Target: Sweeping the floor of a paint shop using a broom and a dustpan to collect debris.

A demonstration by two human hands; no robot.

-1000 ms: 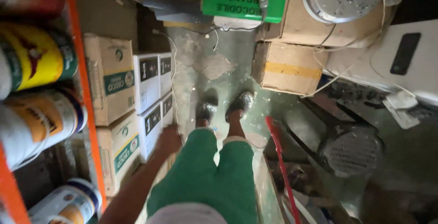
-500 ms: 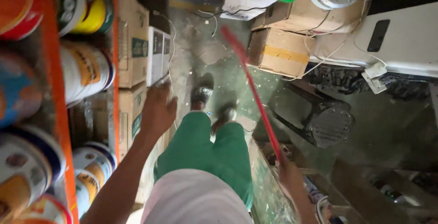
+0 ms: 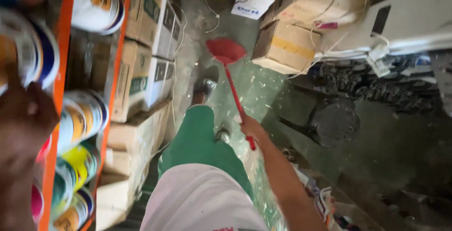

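Red swatter now lowered, right hand fingers clenched on it; left hand unclear

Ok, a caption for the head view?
Right hand holds a red swatter over the floor; left hand reaches shelved paint cans.

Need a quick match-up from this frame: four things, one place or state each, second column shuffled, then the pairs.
1. red swatter
2. right hand
3. left hand
4. paint cans

A. raised at the orange shelf's edge
B. lying on their sides on the shelf
C. gripping a red handle
D. head out over the floor, ahead of the feet

Pairs: 1-D, 2-C, 3-A, 4-B
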